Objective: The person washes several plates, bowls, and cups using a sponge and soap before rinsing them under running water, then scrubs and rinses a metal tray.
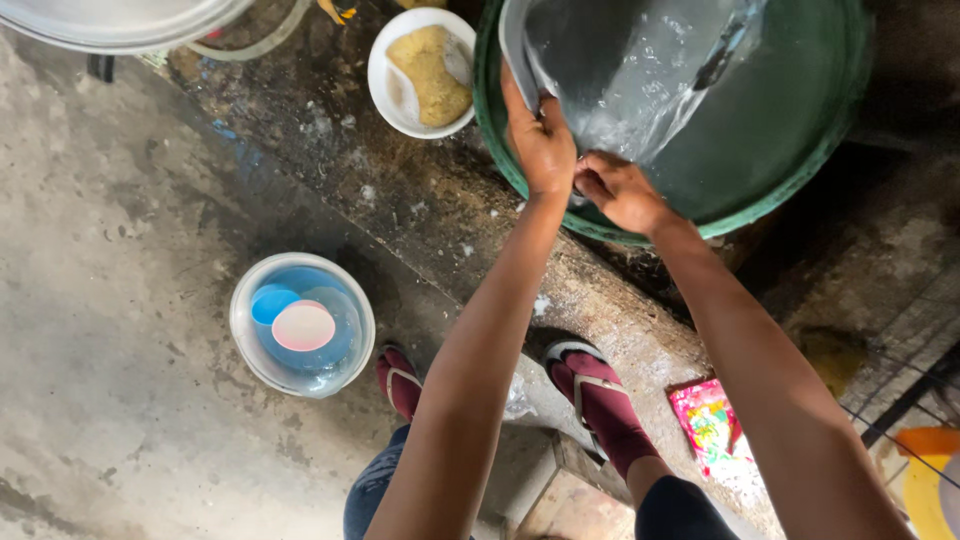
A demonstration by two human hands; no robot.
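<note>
Two bare forearms reach up from the frame's bottom toward a green basin (800, 160) of water. Left hand (540, 140) has its fingers clamped on the rim of a grey metal pan (600, 60) tilted in the basin. Right hand (620, 190) rests at the basin's near rim, fingers curled together. A white bowl (385, 90) holding a yellow sponge (430, 75) sits just beside the basin.
</note>
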